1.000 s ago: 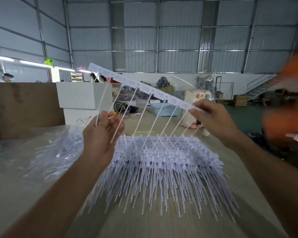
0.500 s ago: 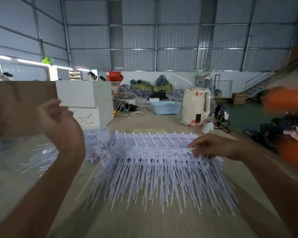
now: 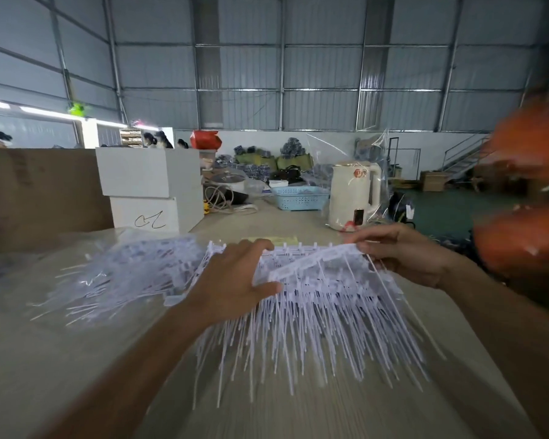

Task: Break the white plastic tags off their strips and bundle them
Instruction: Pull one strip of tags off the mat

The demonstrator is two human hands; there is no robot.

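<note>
While both hands lift fresh strip off pile: left hand pinches near end, right hand grips far end; next, probably snap tags free.

White tags on a pale wood-grain table, grey hall behind.
The tag strips are plain white with a faint lilac cast; the table is beige with fine lengthwise streaks. The kettle is cream with a red mark, the basket light blue latticed, the stacked boxes white, one bearing a black scribble.
</note>
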